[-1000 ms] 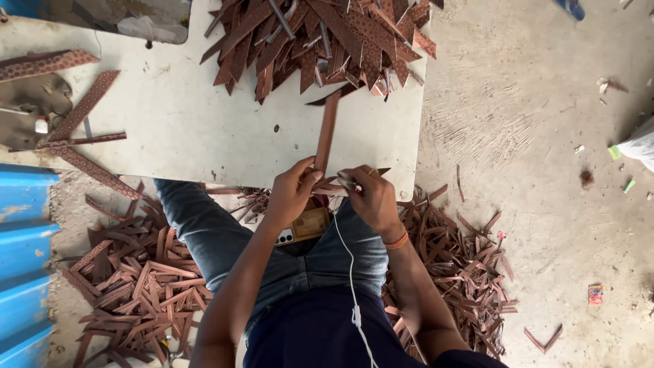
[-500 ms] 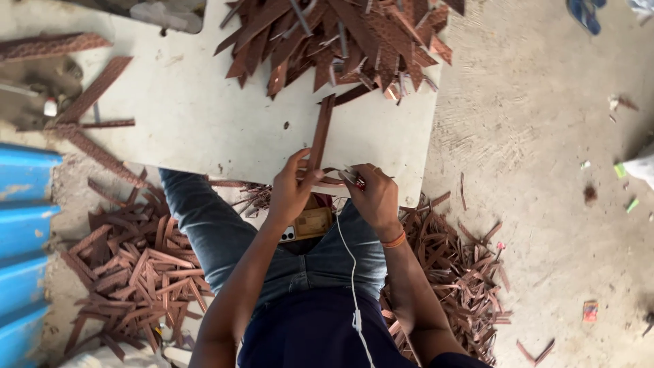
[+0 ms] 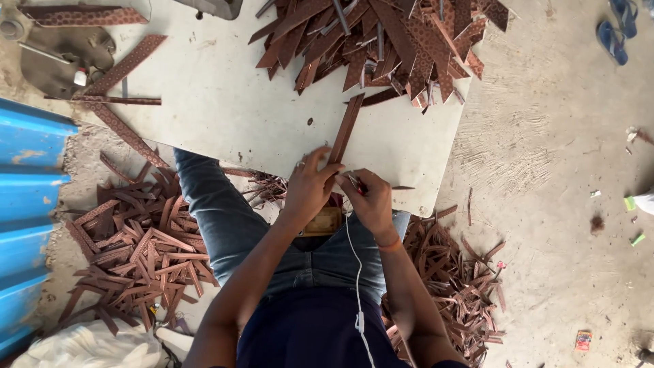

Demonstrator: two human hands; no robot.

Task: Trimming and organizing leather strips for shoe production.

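A long brown patterned strip [image 3: 345,127] lies on the white board [image 3: 225,116], its near end at the board's front edge. My left hand [image 3: 310,187] pinches that near end. My right hand [image 3: 368,197] is closed around a small tool with a red handle, right beside the strip's end and touching my left fingers. A heap of similar brown strips [image 3: 381,41] covers the far part of the board.
Cut brown pieces are piled on the ground to my left [image 3: 139,245] and right [image 3: 456,279]. A blue ribbed container [image 3: 27,204] stands at the left edge. Longer strips [image 3: 122,68] lie on the board's left. Blue sandals [image 3: 616,27] rest at top right.
The view has shifted slightly. Both hands stay at the strip's near end, with little visible movement of the strip.
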